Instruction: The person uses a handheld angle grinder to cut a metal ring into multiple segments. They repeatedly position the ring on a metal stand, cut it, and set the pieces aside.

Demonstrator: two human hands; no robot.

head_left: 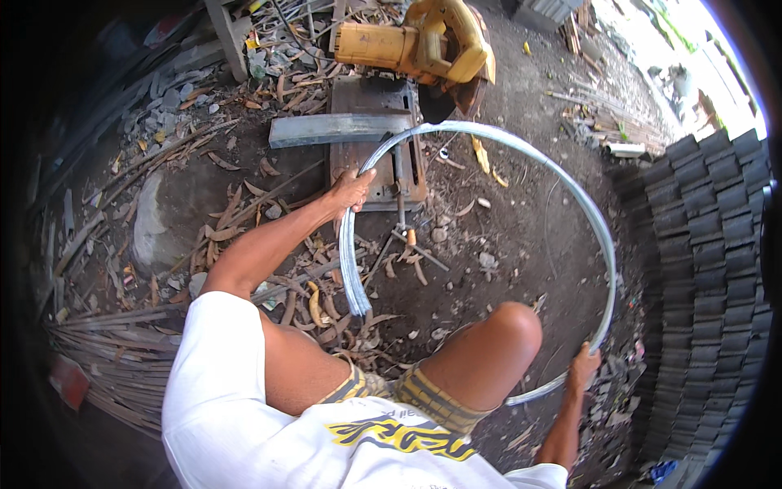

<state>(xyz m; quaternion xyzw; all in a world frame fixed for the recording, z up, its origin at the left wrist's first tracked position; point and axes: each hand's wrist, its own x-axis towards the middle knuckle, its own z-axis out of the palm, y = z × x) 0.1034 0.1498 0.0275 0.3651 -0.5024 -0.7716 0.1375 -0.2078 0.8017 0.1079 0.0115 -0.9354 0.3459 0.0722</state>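
A bundle of silvery wire (599, 220), bent into a large open loop, stretches between my hands. My left hand (353, 191) is wrapped round it beside the saw base, with one cut-looking end (356, 301) hanging toward my knees. At the lower right, my right hand (582, 365) grips the other side of the loop, whose tail passes behind my raised knee. Ahead stands a yellow cut-off saw (415, 45); its dark disc (437, 104) is just above the loop's far part. I cannot tell whether they touch. A grey metal bar (326, 130) lies across the rusty saw base (346, 175).
Stacked dark roof tiles (705, 269) rise along the right side. Long thin sticks (122, 350) lie in a heap at left, near a reddish block (69, 381). Dry leaves and rubble (175, 102) cover the dirt. A clamp screw with a crossbar handle (401, 213) sticks out toward me.
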